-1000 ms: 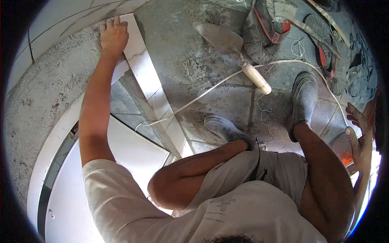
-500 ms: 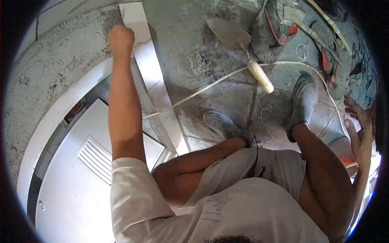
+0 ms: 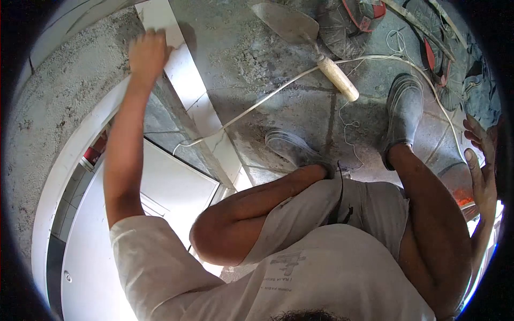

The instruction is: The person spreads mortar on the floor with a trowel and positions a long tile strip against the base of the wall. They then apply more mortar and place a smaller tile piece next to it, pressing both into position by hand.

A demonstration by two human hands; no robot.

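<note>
My left hand [image 3: 147,56] is at the upper left, over the border between the rough cement surface [image 3: 77,80] and the white tile strip [image 3: 184,69]. Its fingers are curled and slightly blurred, with the thumb toward the tile; what they hold, if anything, is hidden. My right hand [image 3: 482,160] is at the far right beside my knee, its fingers apart and nothing in it. A pointed trowel [image 3: 289,24] with a wooden handle [image 3: 338,79] lies on the floor ahead of my feet, away from both hands.
A white cable [image 3: 267,99] curves across the grey floor and under the trowel handle. Sandals [image 3: 367,13], wooden strips [image 3: 412,24] and dark cloth [image 3: 479,96] lie at the upper right. A white door [image 3: 107,241] and curved white frame [image 3: 69,155] are at the left.
My left hand has shifted left and slightly down in view, and its thumb now shows. The view has shifted, with the trowel higher. My right hand stays beside my knee.
</note>
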